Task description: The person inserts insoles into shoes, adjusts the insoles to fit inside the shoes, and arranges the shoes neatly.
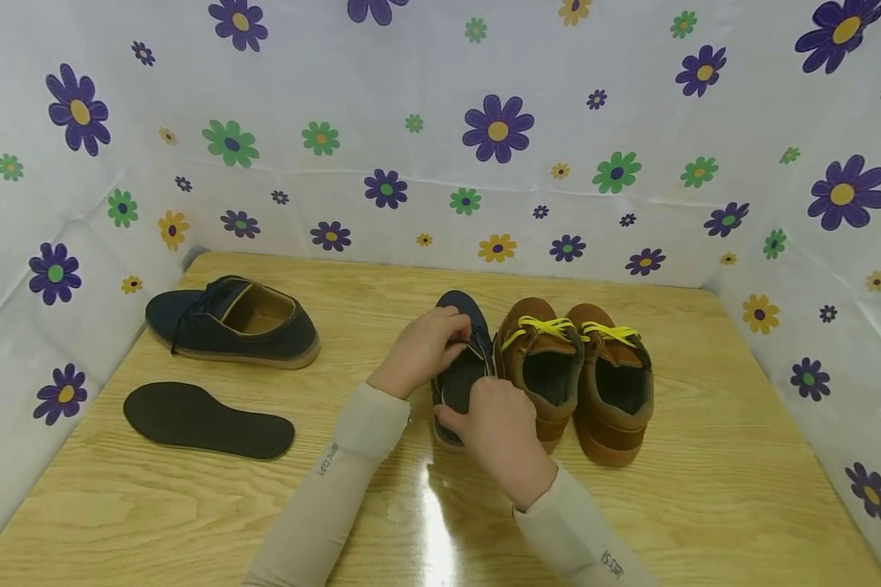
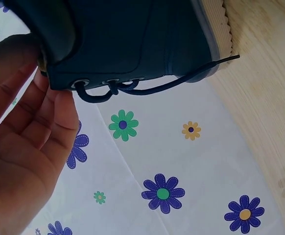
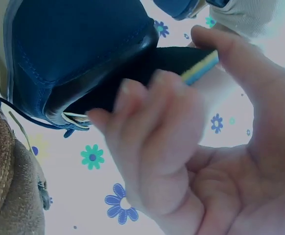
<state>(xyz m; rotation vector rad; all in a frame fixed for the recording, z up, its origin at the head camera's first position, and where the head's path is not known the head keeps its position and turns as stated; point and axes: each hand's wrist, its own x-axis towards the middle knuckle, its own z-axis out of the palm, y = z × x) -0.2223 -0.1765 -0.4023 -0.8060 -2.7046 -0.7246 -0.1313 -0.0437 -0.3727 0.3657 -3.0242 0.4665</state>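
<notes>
A navy lace-up shoe (image 1: pixel 461 306) stands in the middle of the table, toe pointing away. My left hand (image 1: pixel 424 349) pinches the upper at the front of its opening, by the eyelets, as the left wrist view shows with the shoe's side (image 2: pixel 118 44). A dark insole (image 1: pixel 461 381) lies partly inside that shoe, its heel end raised out of the opening. My right hand (image 1: pixel 501 428) holds this insole; in the right wrist view the thumb is at the end of the insole (image 3: pixel 174 58), which has a yellow-and-blue edge, and curled fingers are over it.
Two brown shoes (image 1: pixel 611 408) with yellow laces stand close on the right of the navy shoe. Another navy shoe (image 1: pixel 235 322) lies at the back left, with a loose black insole (image 1: pixel 209 420) in front. Flowered cloth (image 1: pixel 411 81) walls the table at the back and sides.
</notes>
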